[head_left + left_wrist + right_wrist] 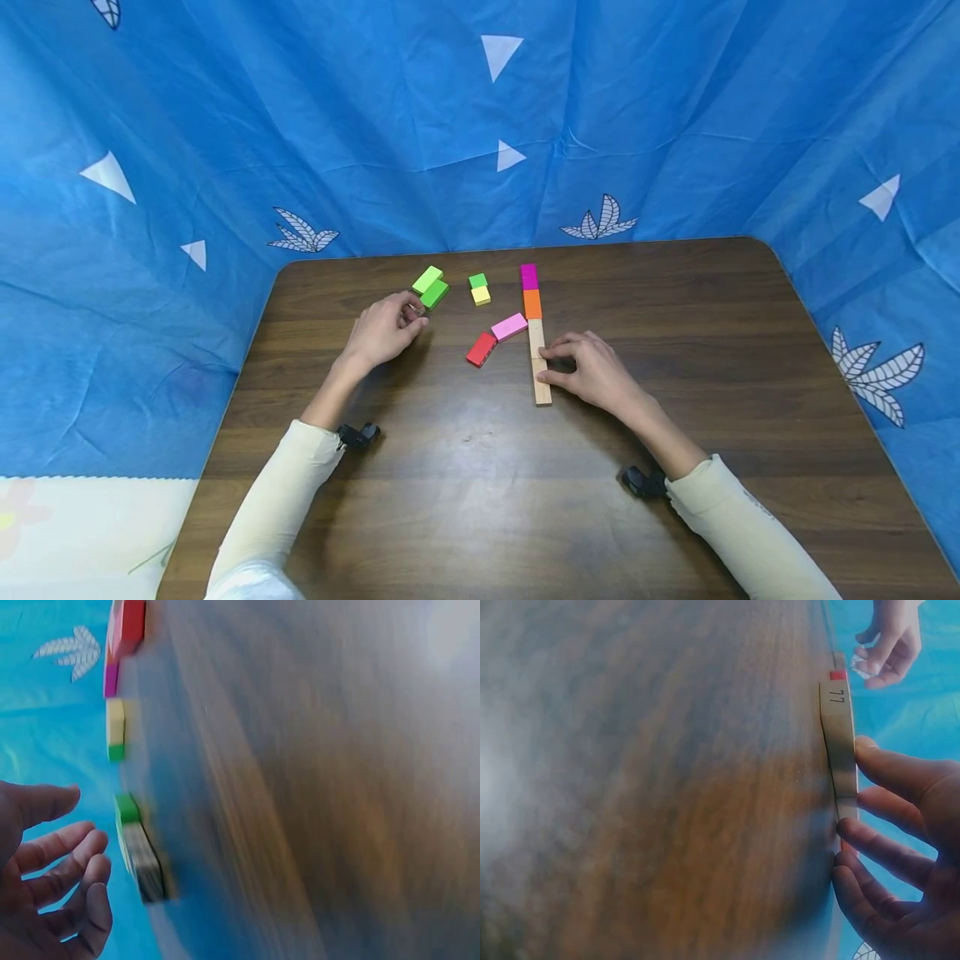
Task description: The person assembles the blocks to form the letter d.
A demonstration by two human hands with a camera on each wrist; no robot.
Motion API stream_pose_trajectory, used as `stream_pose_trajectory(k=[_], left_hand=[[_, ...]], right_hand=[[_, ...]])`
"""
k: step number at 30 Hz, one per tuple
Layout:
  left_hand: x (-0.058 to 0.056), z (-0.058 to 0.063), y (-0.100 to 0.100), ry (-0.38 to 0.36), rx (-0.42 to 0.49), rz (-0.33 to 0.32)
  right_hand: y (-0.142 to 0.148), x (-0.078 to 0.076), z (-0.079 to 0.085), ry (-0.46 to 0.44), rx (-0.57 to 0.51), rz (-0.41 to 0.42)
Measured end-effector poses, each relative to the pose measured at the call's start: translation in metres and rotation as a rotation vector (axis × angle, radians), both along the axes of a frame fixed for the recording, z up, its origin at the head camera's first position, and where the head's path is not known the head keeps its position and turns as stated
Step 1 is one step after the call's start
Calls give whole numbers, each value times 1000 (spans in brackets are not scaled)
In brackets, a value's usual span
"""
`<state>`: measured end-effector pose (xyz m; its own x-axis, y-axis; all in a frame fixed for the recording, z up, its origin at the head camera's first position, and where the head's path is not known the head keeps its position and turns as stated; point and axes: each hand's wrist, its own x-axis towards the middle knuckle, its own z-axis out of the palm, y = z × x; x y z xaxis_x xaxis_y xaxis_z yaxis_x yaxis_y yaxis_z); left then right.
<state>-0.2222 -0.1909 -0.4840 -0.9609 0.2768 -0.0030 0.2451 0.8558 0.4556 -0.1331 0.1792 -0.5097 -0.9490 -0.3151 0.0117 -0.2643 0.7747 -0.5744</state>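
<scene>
My left hand (381,329) hovers with loosely bent fingers just left of a light green block (427,279) and a green block (434,294), which touch each other. In the left wrist view nothing is between its thumb and fingers. On the right, my right hand (592,369) rests thumb and fingertips against the right side of two plain wooden blocks (542,392), laid end to end. An orange block (532,304) and a magenta block (529,277) continue that row away from me. A pink block (510,327) touches or nearly touches the row's left side, with a red block (482,349) at its other end.
Between the green pair and the row lie a small green block (477,281) and a yellow block (481,295), touching. All sit on a dark wooden table (465,500). A blue patterned cloth (420,108) hangs behind and along both sides.
</scene>
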Motion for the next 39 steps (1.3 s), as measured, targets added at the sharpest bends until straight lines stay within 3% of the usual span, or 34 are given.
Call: stream_pose_trajectory(k=[4, 9, 18, 29, 39], left_hand=[[-13, -1, -13, 19, -34, 39], [-26, -1, -22, -23, -93, 55], [-34, -7, -20, -120, -106, 60], [-32, -9, -21, -106, -120, 61], [-15, -5, -17, -94, -108, 58]], right_hand=[[0, 0, 0, 0, 0, -1], [0, 0, -1, 0, -7, 0], [-1, 0, 0, -3, -14, 3], [-2, 0, -1, -6, -5, -1], [0, 0, 1, -10, -4, -6]])
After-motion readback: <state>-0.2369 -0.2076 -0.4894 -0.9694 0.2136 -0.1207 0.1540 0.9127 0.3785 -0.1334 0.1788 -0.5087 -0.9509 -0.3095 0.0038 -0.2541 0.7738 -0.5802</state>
